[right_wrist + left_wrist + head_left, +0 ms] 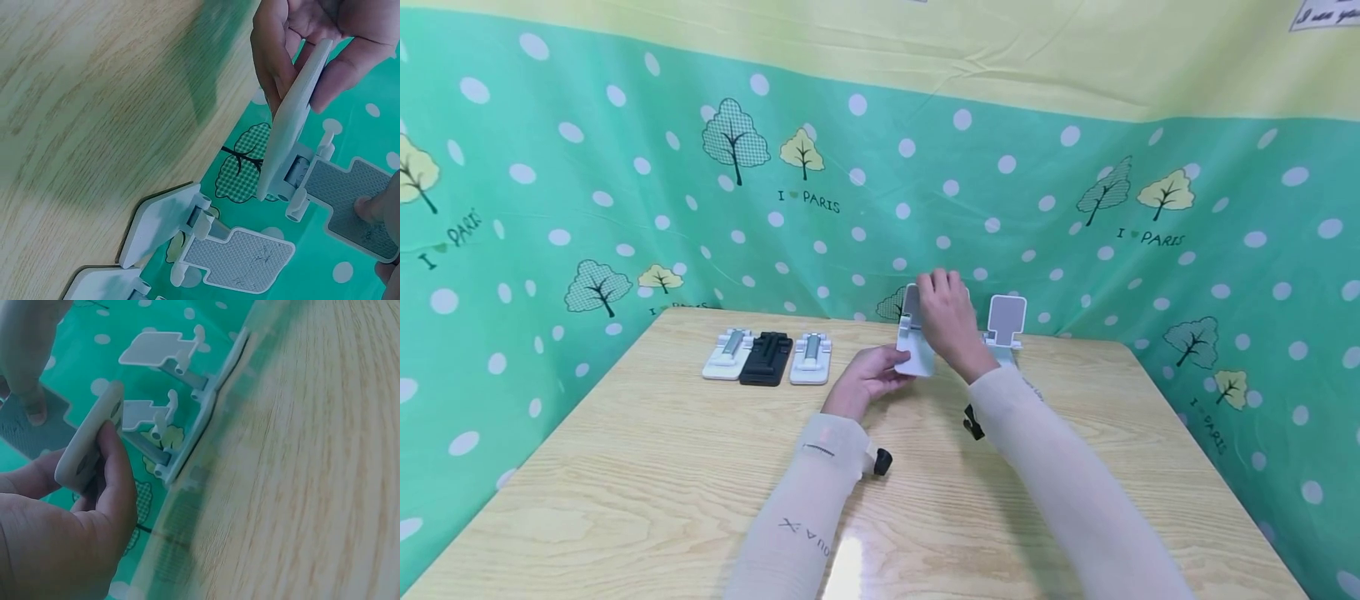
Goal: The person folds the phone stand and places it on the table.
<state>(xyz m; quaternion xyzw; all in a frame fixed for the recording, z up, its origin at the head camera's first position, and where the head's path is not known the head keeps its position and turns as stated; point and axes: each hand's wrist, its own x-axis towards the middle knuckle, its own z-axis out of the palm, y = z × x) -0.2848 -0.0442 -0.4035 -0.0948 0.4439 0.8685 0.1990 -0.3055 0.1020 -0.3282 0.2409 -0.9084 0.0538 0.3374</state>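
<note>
A white phone stand with a grey pad is held up above the table, unfolded. My left hand grips its base plate, thumb on one face and fingers on the other, as the left wrist view shows. My right hand pinches the grey-padded support plate at the top. Beyond, two more unfolded white phone stands, a nearer one and a farther one, stand on the table. In the head view my right hand and forearm partly cover them.
On the left of the wooden table lie a folded white stand, a folded black stand and another folded white stand. A green dotted curtain hangs at the table's back edge and along both sides.
</note>
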